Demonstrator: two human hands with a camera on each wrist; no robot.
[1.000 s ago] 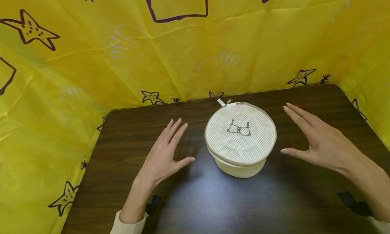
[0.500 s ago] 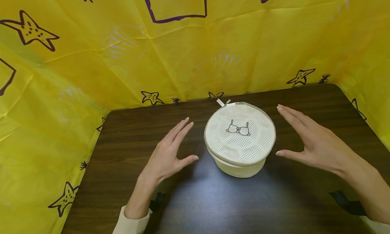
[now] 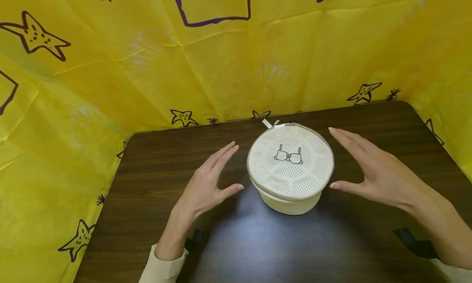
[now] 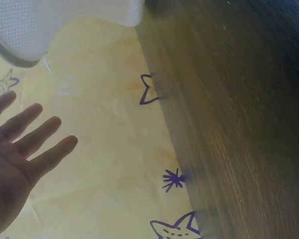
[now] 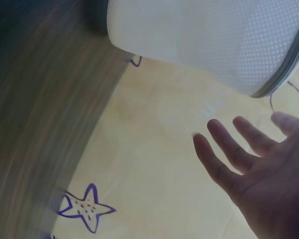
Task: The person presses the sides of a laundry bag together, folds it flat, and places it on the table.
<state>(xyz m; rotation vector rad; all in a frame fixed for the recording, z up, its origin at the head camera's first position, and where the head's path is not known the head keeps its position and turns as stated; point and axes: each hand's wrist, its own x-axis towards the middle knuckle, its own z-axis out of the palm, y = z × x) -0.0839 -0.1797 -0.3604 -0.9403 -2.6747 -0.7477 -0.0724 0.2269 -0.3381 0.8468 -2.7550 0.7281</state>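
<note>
A round white mesh laundry bag (image 3: 291, 172) with a bra drawing on its lid stands upright on the dark wooden table. Its zipper runs round the rim, and the zip pull and a white tag stick out at the back. My left hand (image 3: 206, 189) hovers to the left of the bag, fingers extended and thumb apart, holding nothing. On the other side my right hand (image 3: 380, 176) has the same spread, its fingertips close to the rim. Both wrist views show the side of the mesh bag (image 4: 20, 25) beyond straight fingers, with a gap between.
The wooden table (image 3: 147, 217) has a rounded far edge. Behind it and along both sides hangs a yellow cloth (image 3: 221, 70) with starfish and shell drawings. Dark straps (image 3: 416, 244) show by the wrists.
Both hands have moved inward, the left one rightward and the right one leftward, narrowing the gaps to the mesh bag. The bag has stayed in place.
</note>
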